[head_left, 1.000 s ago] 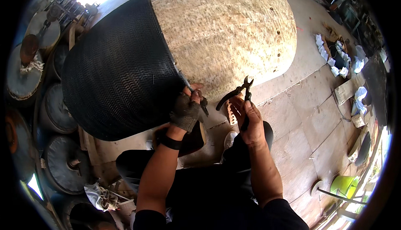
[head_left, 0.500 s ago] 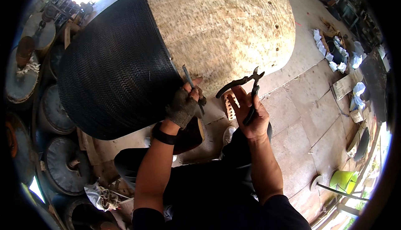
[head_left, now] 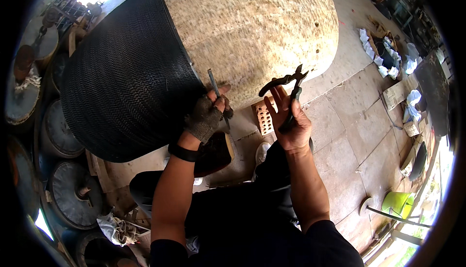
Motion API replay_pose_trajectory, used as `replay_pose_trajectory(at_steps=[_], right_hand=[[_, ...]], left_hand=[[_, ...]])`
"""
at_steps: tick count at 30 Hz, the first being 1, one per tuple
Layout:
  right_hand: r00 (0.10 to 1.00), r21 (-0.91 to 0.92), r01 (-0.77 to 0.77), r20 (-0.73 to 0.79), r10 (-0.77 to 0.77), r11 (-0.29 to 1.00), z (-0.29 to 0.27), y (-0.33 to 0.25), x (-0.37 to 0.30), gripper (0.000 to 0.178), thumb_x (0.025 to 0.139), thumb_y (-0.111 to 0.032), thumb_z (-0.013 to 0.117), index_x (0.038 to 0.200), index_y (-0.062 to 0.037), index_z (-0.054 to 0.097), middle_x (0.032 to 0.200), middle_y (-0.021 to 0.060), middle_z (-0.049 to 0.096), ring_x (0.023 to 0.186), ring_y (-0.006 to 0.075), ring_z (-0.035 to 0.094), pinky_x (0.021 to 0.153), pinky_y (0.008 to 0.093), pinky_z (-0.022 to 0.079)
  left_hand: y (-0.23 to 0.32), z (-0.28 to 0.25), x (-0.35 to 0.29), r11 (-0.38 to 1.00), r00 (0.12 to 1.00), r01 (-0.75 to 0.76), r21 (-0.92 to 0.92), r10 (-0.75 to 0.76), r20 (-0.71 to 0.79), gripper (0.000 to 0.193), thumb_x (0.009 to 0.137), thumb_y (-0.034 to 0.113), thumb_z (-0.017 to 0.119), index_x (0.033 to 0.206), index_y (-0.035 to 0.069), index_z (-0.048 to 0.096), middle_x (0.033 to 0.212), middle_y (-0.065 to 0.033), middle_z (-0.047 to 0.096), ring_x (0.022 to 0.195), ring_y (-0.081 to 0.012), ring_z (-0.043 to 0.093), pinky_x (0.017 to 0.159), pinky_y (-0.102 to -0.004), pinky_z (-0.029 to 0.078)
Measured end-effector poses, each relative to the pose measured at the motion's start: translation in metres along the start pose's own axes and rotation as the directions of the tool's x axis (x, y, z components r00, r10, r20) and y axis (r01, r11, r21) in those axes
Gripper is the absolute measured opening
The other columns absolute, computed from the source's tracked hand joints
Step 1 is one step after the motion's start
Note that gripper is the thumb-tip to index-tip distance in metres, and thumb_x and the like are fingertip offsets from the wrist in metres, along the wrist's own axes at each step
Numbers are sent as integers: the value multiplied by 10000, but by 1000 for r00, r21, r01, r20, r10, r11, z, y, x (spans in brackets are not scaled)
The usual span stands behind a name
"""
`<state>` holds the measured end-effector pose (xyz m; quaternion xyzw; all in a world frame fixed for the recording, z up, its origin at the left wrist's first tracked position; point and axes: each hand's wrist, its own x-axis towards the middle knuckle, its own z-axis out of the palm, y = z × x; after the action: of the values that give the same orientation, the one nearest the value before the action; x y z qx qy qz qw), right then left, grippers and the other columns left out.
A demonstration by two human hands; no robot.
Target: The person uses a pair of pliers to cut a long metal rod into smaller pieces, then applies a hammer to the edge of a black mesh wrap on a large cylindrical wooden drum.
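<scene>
A big barrel-shaped form lies before me. Its left part is wrapped in tightly wound black cord (head_left: 126,78), and bare pale wood (head_left: 262,29) makes up the rest. My left hand (head_left: 204,119), in a dark fingerless glove, is closed on a thin flat metal bar (head_left: 212,80) beside the edge of the winding. To its right my right hand (head_left: 295,127) holds black-handled pliers (head_left: 297,79) in front of the wood's lower edge. The handles are spread and the jaws point up. One handle rests against the fingers, the other sits by the thumb.
A brick with holes (head_left: 264,118) stands on the floor under the form. Several round dark drums (head_left: 73,194) crowd the left side. To the right are white bags (head_left: 413,104), a wooden board (head_left: 399,92), a lime-green bucket (head_left: 398,204) and a disc with a rod (head_left: 367,207).
The view has shifted slightly, so the form sits a little further left and up. The pliers in my right hand have risen a little. My left hand keeps its grip on the bar.
</scene>
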<state>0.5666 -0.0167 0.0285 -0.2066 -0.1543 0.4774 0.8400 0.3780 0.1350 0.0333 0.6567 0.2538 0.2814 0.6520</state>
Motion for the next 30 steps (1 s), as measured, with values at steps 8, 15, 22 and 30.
replay_pose_trajectory(at_steps=[8,15,22,30], right_hand=[[985,-4,-18,173,18,1000,-3,-10,11,289,902,-327,738,862,-75,602,1489,210,500,1495,336,341,1264,511,120],[985,-25,12,174,-7,1000,15,-6,18,296,895,-336,727,826,-73,611,1509,258,479,1486,337,349,1268,508,117],[973,86,-170,173,154,982,6,3,19,301,963,-360,686,885,-73,642,1261,208,645,1260,359,585,1169,546,355],[971,-928,117,182,157,353,20,-6,18,381,793,103,588,1145,-21,662,1138,111,628,1007,233,630,880,323,498]], left_hand=[[11,-7,3,992,999,-23,121,18,39,404,1031,58,457,1418,-7,554,895,-17,592,821,-95,544,809,-281,498],[26,3,2,989,997,68,131,-73,36,398,1033,65,466,1412,-6,566,889,-12,594,830,-89,536,814,-264,475],[18,1,-1,995,998,59,80,-61,28,385,1041,103,505,1400,-7,588,883,12,588,849,-86,531,838,-258,456],[23,0,2,989,986,140,53,-144,85,374,1058,120,479,1394,-2,590,879,-3,578,860,-108,557,844,-312,522]])
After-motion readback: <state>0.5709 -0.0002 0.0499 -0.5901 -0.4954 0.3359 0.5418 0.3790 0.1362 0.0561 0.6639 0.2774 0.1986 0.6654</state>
